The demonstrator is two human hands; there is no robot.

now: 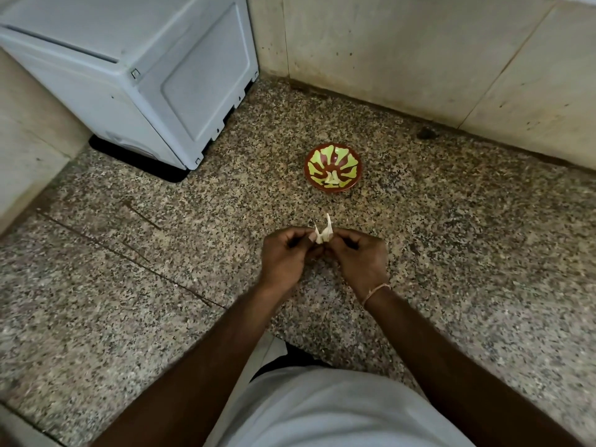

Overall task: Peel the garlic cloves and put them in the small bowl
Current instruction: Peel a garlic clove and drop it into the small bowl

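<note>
Head-worn view, steeply downward, close over hands [324, 253] and speckled floor [451, 253].

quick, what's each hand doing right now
Left hand: fingers curled, pinching the garlic clove.
Right hand: fingers curled, pinching the same clove's skin.

We see dim, even indoor light with no glare; the white appliance [129, 75] throws a dark shadow beneath it (edges bow from the wide lens), and detail looks soft.
</note>
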